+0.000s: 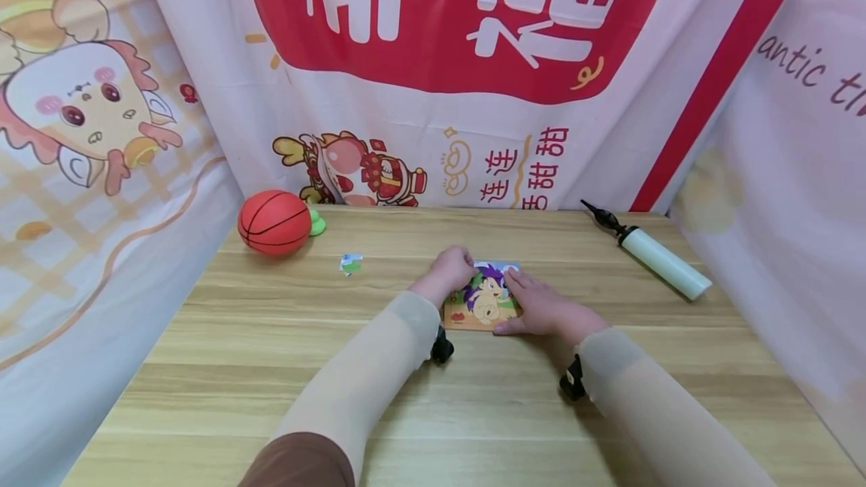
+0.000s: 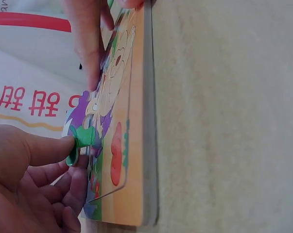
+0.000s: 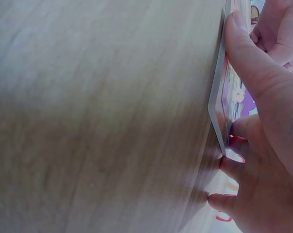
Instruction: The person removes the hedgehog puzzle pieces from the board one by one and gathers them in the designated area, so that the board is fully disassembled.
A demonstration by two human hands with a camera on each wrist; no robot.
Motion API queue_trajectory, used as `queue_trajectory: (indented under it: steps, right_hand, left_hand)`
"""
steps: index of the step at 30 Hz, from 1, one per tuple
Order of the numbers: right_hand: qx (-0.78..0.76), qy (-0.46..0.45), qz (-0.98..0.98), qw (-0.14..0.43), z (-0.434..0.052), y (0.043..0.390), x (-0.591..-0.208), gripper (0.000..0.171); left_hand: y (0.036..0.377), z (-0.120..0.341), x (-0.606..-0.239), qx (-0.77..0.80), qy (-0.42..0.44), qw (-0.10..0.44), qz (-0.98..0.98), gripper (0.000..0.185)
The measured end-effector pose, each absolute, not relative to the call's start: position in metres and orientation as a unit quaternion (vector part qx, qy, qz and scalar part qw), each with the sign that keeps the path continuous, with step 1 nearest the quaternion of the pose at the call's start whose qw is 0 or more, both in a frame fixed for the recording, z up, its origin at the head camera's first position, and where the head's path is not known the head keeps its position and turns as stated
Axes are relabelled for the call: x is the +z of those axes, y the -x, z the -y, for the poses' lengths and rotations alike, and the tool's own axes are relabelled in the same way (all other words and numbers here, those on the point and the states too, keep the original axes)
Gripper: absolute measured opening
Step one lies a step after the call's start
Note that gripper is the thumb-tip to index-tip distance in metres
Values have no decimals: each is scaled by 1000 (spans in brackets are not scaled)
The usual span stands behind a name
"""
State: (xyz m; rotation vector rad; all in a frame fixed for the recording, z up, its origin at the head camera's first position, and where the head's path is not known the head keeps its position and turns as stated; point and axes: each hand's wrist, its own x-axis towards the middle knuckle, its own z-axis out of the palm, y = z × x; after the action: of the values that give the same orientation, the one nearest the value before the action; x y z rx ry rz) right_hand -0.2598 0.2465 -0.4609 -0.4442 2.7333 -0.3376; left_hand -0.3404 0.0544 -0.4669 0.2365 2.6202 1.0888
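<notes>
A small puzzle board [image 1: 482, 305] with a purple-haired cartoon animal lies flat on the wooden table [image 1: 271, 367], mid-table. My left hand [image 1: 452, 267] is at its far left corner. In the left wrist view, thumb and fingers pinch a green puzzle piece [image 2: 83, 141] against the board [image 2: 134, 145]. My right hand [image 1: 534, 303] rests on the board's right side, with one finger [image 2: 88, 53] laid on the picture. In the right wrist view the thumb [image 3: 246, 53] lies along the board's edge [image 3: 216, 107]. A loose puzzle piece [image 1: 350, 264] lies left of the board.
An orange basketball [image 1: 274, 222] sits at the back left with a small green object [image 1: 316, 224] behind it. A white hand pump [image 1: 659, 254] with a black nozzle lies at the back right. Printed cloth banners [image 1: 473, 58] wall in the table's back and sides.
</notes>
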Motion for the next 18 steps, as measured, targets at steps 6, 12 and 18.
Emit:
queue_trajectory:
  steps: [6,12,18]
  right_hand:
    - [-111,152,-966,176,-246,260,-459,117]
    - [-111,160,-966,172,-245,259,-458,117]
    - [-113,161,-965,173,-245,259,-459,116]
  left_hand:
    - [341,-53,-467,411,-79,141,-897,11]
    - [341,-52,-466,416,-73,133,-897,12]
    - [345,-45,-463,438,-70,121,-888,12]
